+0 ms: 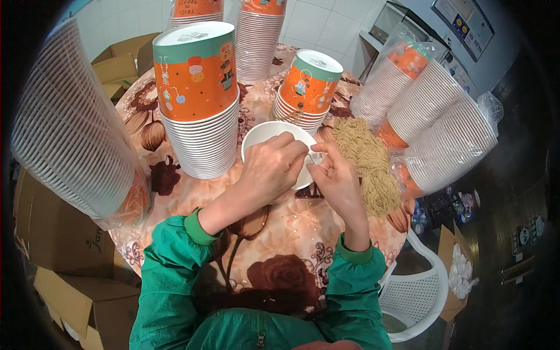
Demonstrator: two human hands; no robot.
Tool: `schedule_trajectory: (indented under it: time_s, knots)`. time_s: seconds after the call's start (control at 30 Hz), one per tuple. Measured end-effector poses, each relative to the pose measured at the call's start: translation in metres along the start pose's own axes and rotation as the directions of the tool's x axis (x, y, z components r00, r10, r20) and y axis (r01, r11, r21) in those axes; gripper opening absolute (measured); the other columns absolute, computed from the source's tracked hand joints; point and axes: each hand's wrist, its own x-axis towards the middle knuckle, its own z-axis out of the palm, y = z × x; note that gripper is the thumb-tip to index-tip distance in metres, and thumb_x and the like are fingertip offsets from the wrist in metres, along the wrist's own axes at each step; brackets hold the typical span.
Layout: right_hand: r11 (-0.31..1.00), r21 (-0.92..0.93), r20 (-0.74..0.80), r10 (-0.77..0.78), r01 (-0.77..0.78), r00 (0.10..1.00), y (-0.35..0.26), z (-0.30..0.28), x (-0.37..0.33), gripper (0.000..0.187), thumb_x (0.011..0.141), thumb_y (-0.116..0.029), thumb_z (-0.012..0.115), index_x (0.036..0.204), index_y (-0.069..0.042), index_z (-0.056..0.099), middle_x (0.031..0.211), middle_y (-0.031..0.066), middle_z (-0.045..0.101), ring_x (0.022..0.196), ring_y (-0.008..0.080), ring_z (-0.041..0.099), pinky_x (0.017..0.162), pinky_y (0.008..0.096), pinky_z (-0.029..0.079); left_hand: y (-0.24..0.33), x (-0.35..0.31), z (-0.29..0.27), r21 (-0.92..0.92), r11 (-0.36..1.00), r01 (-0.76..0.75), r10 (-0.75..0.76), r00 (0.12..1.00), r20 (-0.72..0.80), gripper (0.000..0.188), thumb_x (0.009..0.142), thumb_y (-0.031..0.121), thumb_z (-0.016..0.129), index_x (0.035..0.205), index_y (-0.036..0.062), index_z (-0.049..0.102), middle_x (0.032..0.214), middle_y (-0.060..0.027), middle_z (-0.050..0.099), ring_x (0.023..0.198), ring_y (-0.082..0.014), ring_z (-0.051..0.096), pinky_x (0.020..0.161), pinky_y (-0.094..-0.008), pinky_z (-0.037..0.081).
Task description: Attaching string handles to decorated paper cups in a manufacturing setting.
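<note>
An open white paper bucket (265, 129) stands in front of me, its inside facing up. My left hand (271, 165) is over its near-left side, fingers curled into a pinch. Close by on the right, my right hand (337, 175) pinches with thumb and forefinger at the bucket's right rim. The fingertips of both hands nearly meet; what is between them is too small to make out. A bit of tan cord (290, 116) shows just beyond the far rim. Beside my right hand lies a bundle of tan cords (368, 163).
Nested orange-and-green buckets (195, 87) stand upside down at the left, with a shorter stack (310, 81) behind the open bucket. Plastic-wrapped stacks (76, 128) line the left edge and more wrapped stacks (449, 146) lean at the right. A white chair (417, 291) and cardboard boxes (64, 233) surround the table.
</note>
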Motion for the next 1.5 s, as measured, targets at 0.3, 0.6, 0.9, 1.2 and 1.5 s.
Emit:
schedule_trajectory:
  time_s: [0.3,0.6,0.9,1.2,1.5]
  knots:
    - [0.945,0.265,-0.013,0.203,-0.192,0.979,0.007,-0.005,0.003,0.017,0.099,-0.013,0.066,0.094,0.003,0.072,0.063,0.0010,0.063,0.052,0.0053,0.054,0.047,0.0246,0.040,0.015,-0.006,-0.005,-0.040,0.999,0.032,-0.023,0.981,0.194,0.023,0.086,0.011,0.072,0.107,0.0043,0.068,0.088,-0.0123,0.068,0.078,-0.0325,0.068,0.068,-0.0439,0.053]
    - [0.826,0.493,0.014,0.305,-0.272,0.952,0.022,-0.010,0.007,0.014,0.099,-0.009,0.066,0.094,0.001,0.072,0.071,-0.0054,0.062,0.054,0.0010,0.046,0.049,0.0201,0.033,0.004,0.002,-0.023,-0.020,0.986,-0.163,0.159,0.914,0.372,0.021,0.076,0.004,0.072,0.096,0.0060,0.064,0.087,-0.0067,0.063,0.088,-0.0266,0.063,0.081,-0.0410,0.042]
    - [0.878,0.413,0.051,0.242,-0.241,0.969,0.026,-0.006,-0.006,0.014,0.100,-0.007,0.065,0.103,0.003,0.074,0.080,-0.0027,0.067,0.068,-0.0003,0.054,0.057,0.0180,0.039,-0.003,-0.006,-0.034,0.257,0.914,-0.313,0.098,0.787,0.610,0.013,0.076,0.012,0.074,0.087,0.0084,0.067,0.092,-0.0025,0.063,0.095,-0.0220,0.061,0.091,-0.0394,0.042]
    - [0.822,0.523,0.039,0.241,-0.225,0.970,0.008,-0.009,-0.007,0.016,0.100,-0.010,0.068,0.109,0.002,0.076,0.089,-0.0043,0.069,0.074,-0.0006,0.056,0.062,0.0163,0.041,-0.021,0.006,-0.033,0.201,0.930,-0.306,0.211,0.897,0.388,0.016,0.067,0.010,0.077,0.078,0.0109,0.065,0.087,-0.0023,0.057,0.092,-0.0212,0.057,0.086,-0.0381,0.041]
    - [0.892,0.436,-0.045,0.150,-0.116,0.988,0.042,0.032,-0.006,0.018,0.101,-0.010,0.068,0.112,0.001,0.076,0.087,-0.0057,0.064,0.072,0.0006,0.052,0.060,0.0187,0.040,-0.045,0.004,-0.010,0.268,0.942,-0.203,0.179,0.977,0.113,0.017,0.074,0.001,0.067,0.090,0.0034,0.064,0.089,-0.0096,0.056,0.093,-0.0288,0.057,0.077,-0.0410,0.045]
